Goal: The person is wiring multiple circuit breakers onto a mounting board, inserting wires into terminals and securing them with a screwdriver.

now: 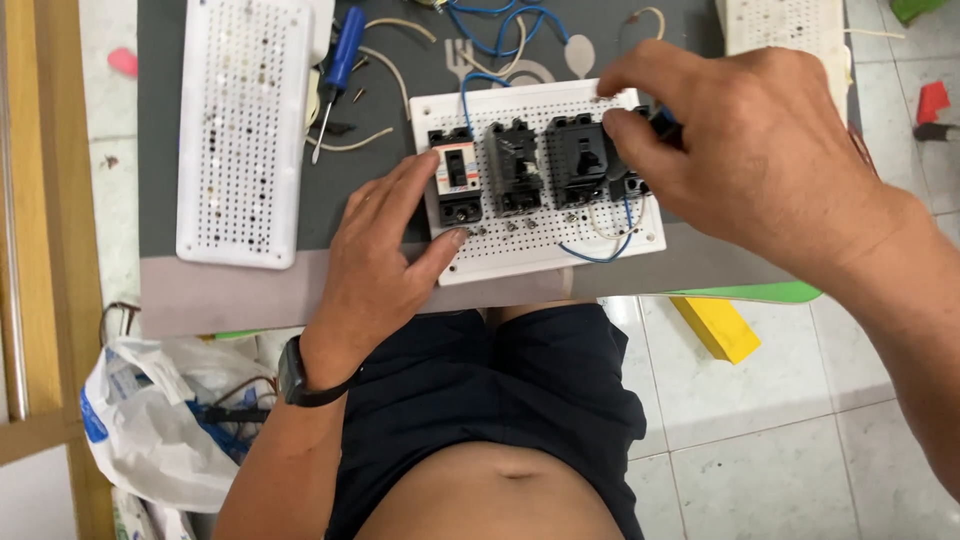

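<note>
**White perforated board being steadied and worked on with both hands**

White plastic is making up the perforated board (545,240), which is lying on a grey mat (160,150) just above the person's lap. The left hand (385,260) is bracing the board's near-left corner: its forefinger is stretching flat along the left edge of the white-faced breaker (457,175), while the thumb is pressing on the board's front strip just below that breaker, so the fingers are spreading narrow and flat, gripping nothing. A black watch (295,375) is sitting on that wrist.

The right hand (740,150) is reaching over the board's far-right corner, its thumb and forefinger pinching together on a small dark part (665,125) (too hidden to tell more). Just left of those fingertips the black socket module (578,160) and the black breaker (515,165) are standing in a row. A blue wire (600,255) is looping below the right thumb.

Well left of the left fingers, a second white perforated board (240,130) and a blue-handled screwdriver (338,70) are lying on the mat
</note>
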